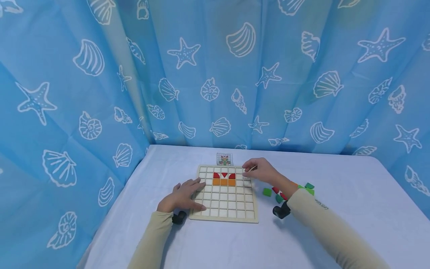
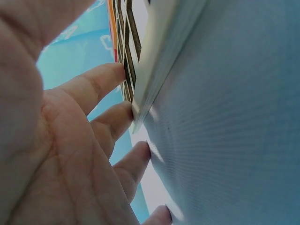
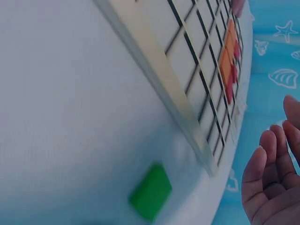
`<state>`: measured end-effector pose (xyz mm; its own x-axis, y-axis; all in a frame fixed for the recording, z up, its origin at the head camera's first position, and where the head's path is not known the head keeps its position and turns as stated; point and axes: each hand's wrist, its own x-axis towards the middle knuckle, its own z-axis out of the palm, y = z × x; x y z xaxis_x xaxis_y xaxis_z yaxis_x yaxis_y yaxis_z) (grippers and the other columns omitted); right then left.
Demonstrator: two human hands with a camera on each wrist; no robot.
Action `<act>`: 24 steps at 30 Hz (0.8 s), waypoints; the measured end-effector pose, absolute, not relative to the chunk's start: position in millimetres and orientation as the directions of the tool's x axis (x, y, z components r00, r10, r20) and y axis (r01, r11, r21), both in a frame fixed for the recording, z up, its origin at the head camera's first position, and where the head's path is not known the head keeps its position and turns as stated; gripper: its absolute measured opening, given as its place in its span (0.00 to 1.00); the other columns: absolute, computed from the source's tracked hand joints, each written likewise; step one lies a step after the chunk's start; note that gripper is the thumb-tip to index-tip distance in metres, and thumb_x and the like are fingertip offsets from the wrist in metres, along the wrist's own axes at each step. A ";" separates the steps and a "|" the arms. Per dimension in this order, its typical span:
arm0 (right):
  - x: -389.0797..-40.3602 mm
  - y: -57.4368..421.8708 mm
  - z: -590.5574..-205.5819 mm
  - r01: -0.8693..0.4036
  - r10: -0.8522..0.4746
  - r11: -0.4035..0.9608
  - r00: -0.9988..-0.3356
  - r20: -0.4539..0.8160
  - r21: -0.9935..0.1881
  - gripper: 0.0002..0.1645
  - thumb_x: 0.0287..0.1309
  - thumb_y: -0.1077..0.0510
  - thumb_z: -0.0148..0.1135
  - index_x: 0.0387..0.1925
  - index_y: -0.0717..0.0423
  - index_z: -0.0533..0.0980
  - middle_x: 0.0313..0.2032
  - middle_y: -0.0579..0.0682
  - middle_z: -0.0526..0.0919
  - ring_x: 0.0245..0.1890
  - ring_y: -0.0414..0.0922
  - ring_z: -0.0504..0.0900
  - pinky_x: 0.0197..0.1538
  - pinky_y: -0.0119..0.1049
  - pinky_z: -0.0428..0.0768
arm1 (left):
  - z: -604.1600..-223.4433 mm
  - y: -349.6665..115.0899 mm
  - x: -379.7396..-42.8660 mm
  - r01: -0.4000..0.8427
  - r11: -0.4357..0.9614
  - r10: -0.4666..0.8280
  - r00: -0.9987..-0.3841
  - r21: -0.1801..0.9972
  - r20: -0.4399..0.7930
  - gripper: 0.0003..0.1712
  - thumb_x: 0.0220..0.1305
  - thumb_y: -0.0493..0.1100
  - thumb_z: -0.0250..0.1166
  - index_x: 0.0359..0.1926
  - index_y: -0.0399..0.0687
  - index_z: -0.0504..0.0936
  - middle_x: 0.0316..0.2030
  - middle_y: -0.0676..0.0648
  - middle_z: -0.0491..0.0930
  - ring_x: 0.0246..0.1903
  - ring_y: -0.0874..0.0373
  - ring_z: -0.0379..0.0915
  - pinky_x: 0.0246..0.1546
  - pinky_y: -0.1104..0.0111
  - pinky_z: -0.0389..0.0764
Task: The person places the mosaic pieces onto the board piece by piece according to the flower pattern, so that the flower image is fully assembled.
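A wooden grid board (image 1: 224, 219) lies on the table with white squares in its cells. Near its far side, orange squares (image 1: 224, 182) form a row under red pieces (image 1: 224, 175). My left hand (image 1: 184, 194) rests spread over the board's left edge, its thumb and fingertips touching the frame and nearby cells. In the left wrist view its fingers (image 2: 101, 84) are extended along the edge. Above the board's far right corner, my right hand (image 1: 263, 171) pinches what looks like a thin white tile (image 1: 253, 168); the right wrist view does not show the tile.
A small pattern card (image 1: 224, 159) lies just behind the board. Right of the board are a green square (image 1: 267, 192) and several loose red, green and orange pieces, partly under the right forearm. A blue shell-patterned curtain (image 1: 208, 89) hangs behind the white-covered table (image 1: 181, 157).
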<state>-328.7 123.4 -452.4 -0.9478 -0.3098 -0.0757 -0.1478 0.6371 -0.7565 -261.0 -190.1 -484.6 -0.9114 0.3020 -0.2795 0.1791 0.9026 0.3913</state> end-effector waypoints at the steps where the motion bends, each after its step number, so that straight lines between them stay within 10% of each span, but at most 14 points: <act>1: -328.4 127.7 -450.0 -0.157 -0.312 0.645 -0.947 -0.071 -0.748 0.21 0.58 0.56 0.69 0.52 0.59 0.81 0.41 0.52 0.84 0.41 0.47 0.79 0.44 0.35 0.81 | -484.8 -190.1 -261.4 0.179 0.902 0.303 -0.911 0.392 -0.280 0.54 0.49 0.66 0.73 0.75 0.62 0.61 0.78 0.50 0.52 0.77 0.45 0.44 0.73 0.38 0.43; 24: -312.3 214.4 -463.5 -0.076 -0.247 0.726 -0.956 -0.156 -0.683 0.21 0.57 0.55 0.70 0.51 0.58 0.80 0.41 0.52 0.82 0.41 0.47 0.79 0.43 0.38 0.85 | -484.6 -188.4 -257.7 0.183 0.902 0.304 -0.911 0.390 -0.277 0.53 0.50 0.64 0.74 0.75 0.62 0.61 0.77 0.50 0.53 0.77 0.45 0.44 0.73 0.38 0.43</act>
<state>-312.3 214.4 -463.5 -0.9565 -0.2469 -0.1557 -0.0764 0.7264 -0.6830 -257.7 -188.4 -484.6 -0.9115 0.3044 -0.2767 0.1829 0.9023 0.3904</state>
